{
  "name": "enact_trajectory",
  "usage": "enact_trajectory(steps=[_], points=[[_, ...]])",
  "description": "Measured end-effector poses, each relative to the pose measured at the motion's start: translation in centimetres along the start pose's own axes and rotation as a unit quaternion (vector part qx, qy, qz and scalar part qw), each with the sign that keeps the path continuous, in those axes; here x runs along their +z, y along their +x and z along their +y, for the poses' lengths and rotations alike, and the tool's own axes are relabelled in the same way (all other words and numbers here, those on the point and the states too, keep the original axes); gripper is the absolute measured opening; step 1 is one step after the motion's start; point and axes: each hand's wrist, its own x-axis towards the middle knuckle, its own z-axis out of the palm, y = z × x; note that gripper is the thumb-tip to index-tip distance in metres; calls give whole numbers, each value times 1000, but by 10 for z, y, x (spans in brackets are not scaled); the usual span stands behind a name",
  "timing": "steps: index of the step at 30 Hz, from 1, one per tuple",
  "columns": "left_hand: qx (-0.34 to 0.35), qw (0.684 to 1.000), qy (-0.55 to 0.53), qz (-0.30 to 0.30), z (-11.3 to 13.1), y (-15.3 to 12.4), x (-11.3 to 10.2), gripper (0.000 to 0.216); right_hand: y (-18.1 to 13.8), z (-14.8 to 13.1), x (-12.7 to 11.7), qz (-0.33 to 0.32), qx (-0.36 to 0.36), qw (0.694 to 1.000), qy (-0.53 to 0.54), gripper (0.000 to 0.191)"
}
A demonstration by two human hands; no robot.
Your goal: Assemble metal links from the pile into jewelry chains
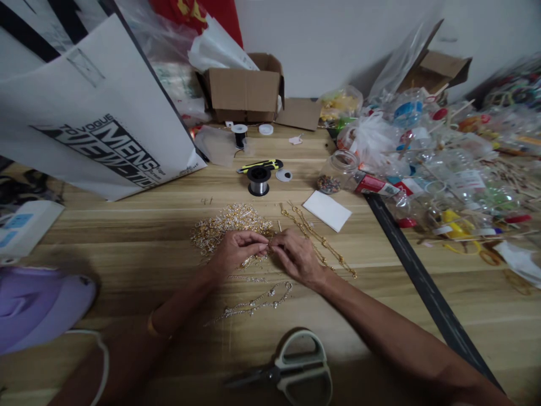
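Note:
My left hand and my right hand meet fingertip to fingertip at the near right edge of a pile of small gold and silver jewelry pieces. Both hands are closed in a pinch. Whatever lies between the fingertips is too small to name. A gold chain stretches along the table just right of my right hand. On the near side of my hands lies a silver chain with charms, beside a shorter piece of chain.
Scissors lie nearest me. Beyond the pile are a wire spool, a yellow-black utility knife and a jar of beads. A white folded paper lies right. Plastic bottles crowd the right; a large white bag stands left.

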Motion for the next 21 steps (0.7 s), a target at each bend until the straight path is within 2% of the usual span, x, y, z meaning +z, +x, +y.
enact_trajectory(steps=[21], points=[[-4,999,-36,-23,-2,1,-1,16,-1,-1,0,41,-22,999,-7,8]])
